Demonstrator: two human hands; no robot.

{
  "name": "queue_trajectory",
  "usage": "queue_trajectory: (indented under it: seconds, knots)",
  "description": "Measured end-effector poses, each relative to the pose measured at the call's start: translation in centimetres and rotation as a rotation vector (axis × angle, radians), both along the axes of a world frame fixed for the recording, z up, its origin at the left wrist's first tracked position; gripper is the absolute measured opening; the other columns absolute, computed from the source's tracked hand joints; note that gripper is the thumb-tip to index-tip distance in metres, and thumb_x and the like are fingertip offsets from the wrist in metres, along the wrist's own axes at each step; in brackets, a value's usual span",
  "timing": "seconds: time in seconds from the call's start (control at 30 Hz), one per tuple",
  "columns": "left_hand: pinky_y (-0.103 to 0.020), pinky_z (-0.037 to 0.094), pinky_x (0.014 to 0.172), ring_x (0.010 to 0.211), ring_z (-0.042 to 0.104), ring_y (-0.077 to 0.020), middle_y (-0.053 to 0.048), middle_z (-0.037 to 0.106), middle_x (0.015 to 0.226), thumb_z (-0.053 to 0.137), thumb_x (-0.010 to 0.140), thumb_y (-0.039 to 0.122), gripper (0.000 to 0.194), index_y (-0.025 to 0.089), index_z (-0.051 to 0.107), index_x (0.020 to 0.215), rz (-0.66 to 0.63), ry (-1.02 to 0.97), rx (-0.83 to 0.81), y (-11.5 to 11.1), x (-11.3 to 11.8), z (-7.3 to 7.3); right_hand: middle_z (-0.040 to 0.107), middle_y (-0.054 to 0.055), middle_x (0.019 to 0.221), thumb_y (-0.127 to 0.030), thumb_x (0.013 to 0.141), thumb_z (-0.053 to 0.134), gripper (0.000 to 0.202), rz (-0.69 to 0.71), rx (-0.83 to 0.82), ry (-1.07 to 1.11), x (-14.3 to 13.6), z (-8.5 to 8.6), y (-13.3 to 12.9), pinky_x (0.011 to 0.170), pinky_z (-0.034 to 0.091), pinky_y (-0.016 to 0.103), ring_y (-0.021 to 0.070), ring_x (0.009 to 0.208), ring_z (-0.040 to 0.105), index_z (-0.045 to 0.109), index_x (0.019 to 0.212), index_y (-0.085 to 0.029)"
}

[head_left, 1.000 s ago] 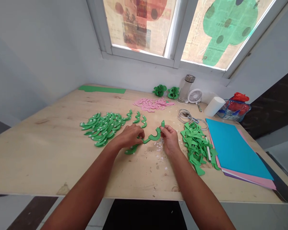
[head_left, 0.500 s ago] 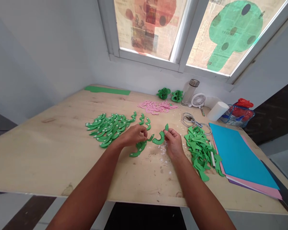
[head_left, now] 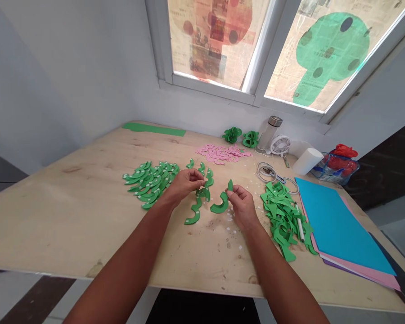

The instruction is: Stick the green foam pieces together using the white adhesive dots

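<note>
Right hand (head_left: 243, 204) pinching curved green strip (head_left: 222, 206), gripped part hidden, left hand (head_left: 184, 184) beside green pieces (head_left: 208, 195), grip unclear

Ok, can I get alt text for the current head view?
A person's right hand holds a curved green piece over a wooden table, while the left hand is at other green pieces. Green shapes lie to the left, green scraps and a blue sheet to the right, pink cutouts behind.

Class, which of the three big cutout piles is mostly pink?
The far, middle pile; the left curved-piece pile and right scrap pile are both green.
</note>
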State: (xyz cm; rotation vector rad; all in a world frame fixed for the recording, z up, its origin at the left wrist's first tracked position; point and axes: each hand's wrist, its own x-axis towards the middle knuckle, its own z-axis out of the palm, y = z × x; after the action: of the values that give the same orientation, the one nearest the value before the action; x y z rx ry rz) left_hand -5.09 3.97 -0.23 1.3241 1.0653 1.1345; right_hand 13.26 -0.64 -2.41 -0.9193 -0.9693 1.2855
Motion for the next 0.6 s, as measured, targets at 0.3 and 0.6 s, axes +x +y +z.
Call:
queue_trajectory:
  seconds: [0.3,0.6]
  knots:
    - [-0.022,0.039,0.048,0.049,0.051,-0.01,0.0,0.06,0.057,0.077,0.05,0.026,0.026,0.013,0.064,0.069,0.049,-0.148,-0.091,-0.6,1.8,-0.1,0.059,0.0,0.071,-0.025,0.074,0.059,0.007,0.108,0.3,-0.537,-1.2,0.2,-1.6,0.07,0.043,0.028,0.0154,0.069,0.054,0.059,0.071,-0.019]
    - [-0.019,0.035,0.044,0.05,0.049,-0.0087,0.0,0.06,0.058,0.074,0.052,0.022,0.02,0.013,0.063,0.067,0.123,-0.149,-0.06,-0.7,2.4,-0.3,0.055,0.001,0.068,-0.022,0.077,0.054,0.005,0.092,0.559,-0.836,-2.1,0.9,-2.3,0.069,0.041,0.03,0.0164,0.068,0.053,0.056,0.073,-0.02]
